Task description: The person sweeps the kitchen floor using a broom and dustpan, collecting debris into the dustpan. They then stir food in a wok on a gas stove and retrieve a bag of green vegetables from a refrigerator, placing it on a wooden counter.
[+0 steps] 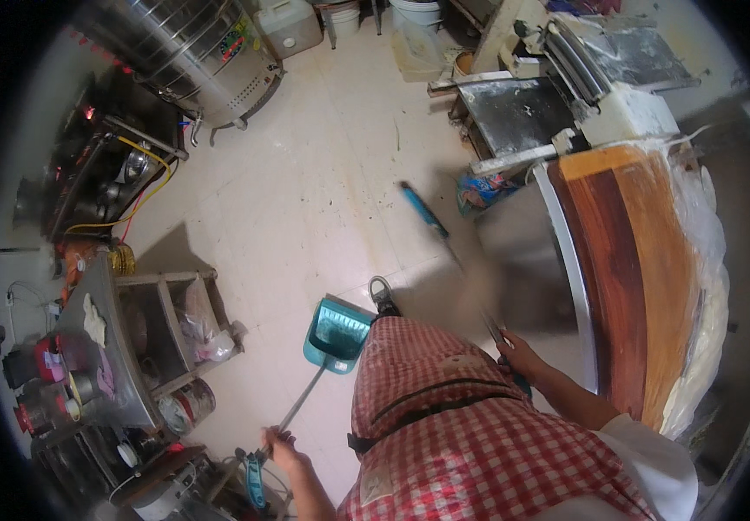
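My left hand (281, 449), at the lower left, is closed around the long grey handle of a teal dustpan (337, 328). The pan rests on the floor beside my shoe (381, 289), with its mouth facing away from me. At my right side, my right hand (524, 358) grips the stick of a long-handled broom (424, 211). Its narrow teal-blue head reaches out over the floor ahead; the middle of the stick is smeared by motion. Small dark and green scraps lie on the light tiles (349, 217) left of the broom head.
A wooden worktable (605, 252) with a plastic-covered mass stands on the right, beyond it a floury roller machine (579, 78). A large metal vessel (210, 61) is at the far left. A steel-topped table with shelves (123, 347) and a gas burner stand (97, 165) line the left.
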Available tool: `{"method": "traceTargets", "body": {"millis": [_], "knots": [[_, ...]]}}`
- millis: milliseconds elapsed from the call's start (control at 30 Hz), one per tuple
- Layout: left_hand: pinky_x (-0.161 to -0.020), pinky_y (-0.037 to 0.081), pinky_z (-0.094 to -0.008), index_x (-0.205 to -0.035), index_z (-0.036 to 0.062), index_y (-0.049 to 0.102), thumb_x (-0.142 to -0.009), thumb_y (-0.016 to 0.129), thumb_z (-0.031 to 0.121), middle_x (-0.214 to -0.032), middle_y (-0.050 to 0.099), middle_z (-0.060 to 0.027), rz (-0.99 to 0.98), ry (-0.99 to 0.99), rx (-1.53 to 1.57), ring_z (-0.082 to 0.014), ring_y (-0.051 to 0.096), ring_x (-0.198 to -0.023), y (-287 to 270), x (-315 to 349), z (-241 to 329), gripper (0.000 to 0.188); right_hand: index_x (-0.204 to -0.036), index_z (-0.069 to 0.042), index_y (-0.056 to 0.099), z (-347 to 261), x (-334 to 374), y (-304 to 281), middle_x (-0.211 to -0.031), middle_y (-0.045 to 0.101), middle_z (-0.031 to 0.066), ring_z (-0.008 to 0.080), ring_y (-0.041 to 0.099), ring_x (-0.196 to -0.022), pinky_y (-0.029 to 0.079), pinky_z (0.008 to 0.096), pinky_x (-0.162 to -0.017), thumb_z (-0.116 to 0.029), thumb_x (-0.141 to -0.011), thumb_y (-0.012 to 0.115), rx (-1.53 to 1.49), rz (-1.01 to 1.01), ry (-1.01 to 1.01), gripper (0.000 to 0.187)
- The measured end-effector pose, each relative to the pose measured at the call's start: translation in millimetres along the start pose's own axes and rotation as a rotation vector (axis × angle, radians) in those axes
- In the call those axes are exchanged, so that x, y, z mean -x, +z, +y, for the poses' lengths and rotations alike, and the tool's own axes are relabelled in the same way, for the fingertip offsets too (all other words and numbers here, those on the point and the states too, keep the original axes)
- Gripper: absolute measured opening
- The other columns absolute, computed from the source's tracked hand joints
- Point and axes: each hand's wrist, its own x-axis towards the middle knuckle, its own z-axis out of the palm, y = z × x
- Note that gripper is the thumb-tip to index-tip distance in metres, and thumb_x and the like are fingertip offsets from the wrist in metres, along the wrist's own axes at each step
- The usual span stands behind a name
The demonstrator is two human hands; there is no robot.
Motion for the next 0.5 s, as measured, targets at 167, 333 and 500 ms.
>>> {"method": "traceTargets", "body": {"millis": [167,333,500], "knots": [[-0.049,0.036,-0.0219,-0.079,0.0087,0.051,-0.086,0.053,0.028,-0.069,0.051,-0.0012,-0.023,-0.045,-0.008,-0.0098,0.049,-0.059,51,-34,51,0.021,-0.117,0.003,0.040,-94,-78,34,-0.094,0.052,0.0141,0.0235,0.051,-0.079,0.045,0.0365,-0.067,-0.014,-0.088,0.045,0.171,0.011,0.006,0.035],[-0.055,0.036,-0.0239,-0.081,0.0109,0.051,-0.087,0.054,0.037,-0.072,0.052,0.0002,-0.099,-0.046,-0.033,-0.0101,0.050,-0.064,100,-65,89,0.027,-0.123,0.004,0.040,-172,-127,101,-0.106,0.053,0.0181,0.0249,0.054,-0.092,0.045,0.0375,-0.075,-0.020,-0.083,0.055,0.196,-0.170,-0.083,0.049],[-0.053,0.036,-0.0230,-0.084,0.0100,0.050,-0.090,0.050,0.030,-0.073,0.052,-0.0010,-0.152,-0.054,-0.088,-0.0098,0.050,-0.063,146,-85,131,0.021,-0.133,0.001,0.033,-213,-146,111,-0.124,0.047,0.0208,0.0286,0.050,-0.107,0.040,0.0368,-0.089,-0.026,-0.084,0.058,0.094,-0.146,-0.107,0.061]]}}
